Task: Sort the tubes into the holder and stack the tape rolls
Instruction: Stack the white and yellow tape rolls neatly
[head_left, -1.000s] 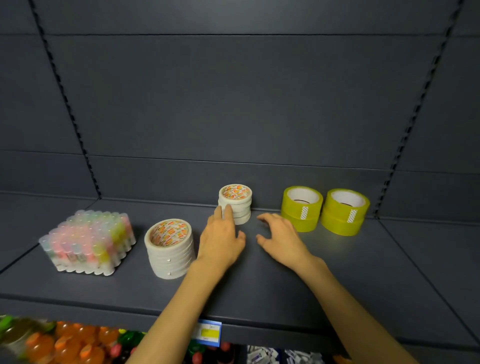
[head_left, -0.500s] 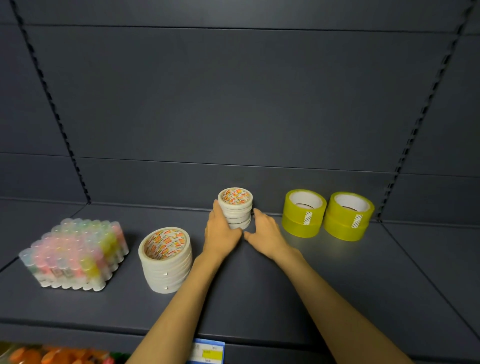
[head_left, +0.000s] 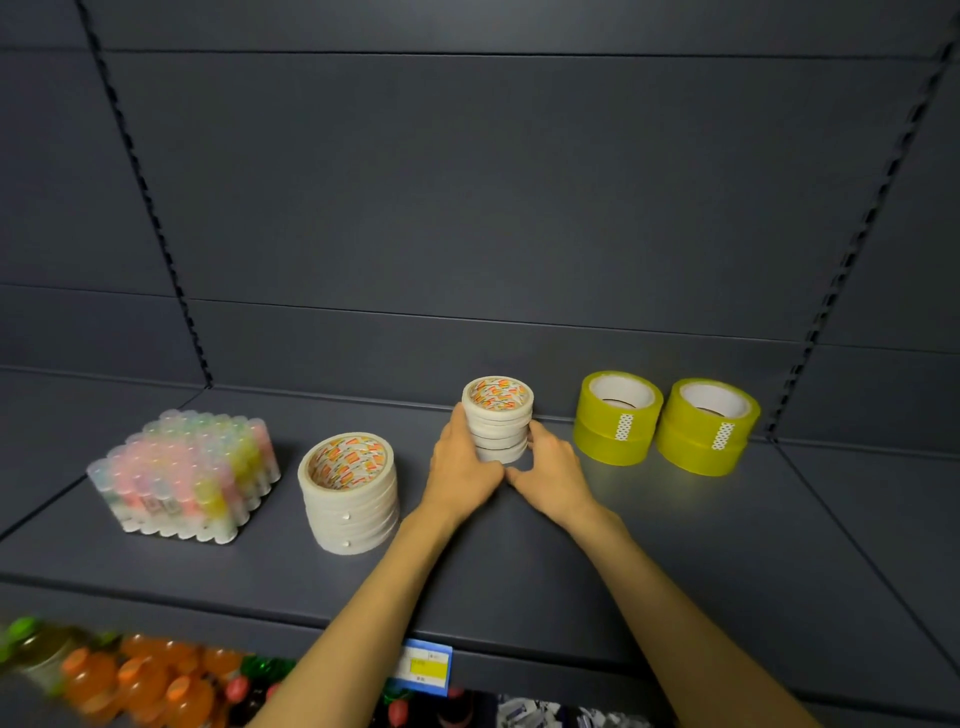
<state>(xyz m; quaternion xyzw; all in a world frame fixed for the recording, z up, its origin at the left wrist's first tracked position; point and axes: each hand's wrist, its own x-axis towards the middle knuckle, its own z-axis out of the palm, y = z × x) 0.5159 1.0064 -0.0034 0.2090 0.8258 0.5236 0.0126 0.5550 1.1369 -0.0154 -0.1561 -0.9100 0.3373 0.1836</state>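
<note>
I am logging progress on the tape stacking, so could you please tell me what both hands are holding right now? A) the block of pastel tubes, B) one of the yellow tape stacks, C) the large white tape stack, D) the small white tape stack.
D: the left hand and right hand curl round opposite sides of the small white tape stack, between the other stacks.

Both my forearms reach forward and angle toward each other. My left hand (head_left: 464, 466) cups the left side of the small white tape stack (head_left: 500, 422), fingers curled round it. My right hand (head_left: 550, 470) grips its right side, thumbs nearly meeting in front.
</note>
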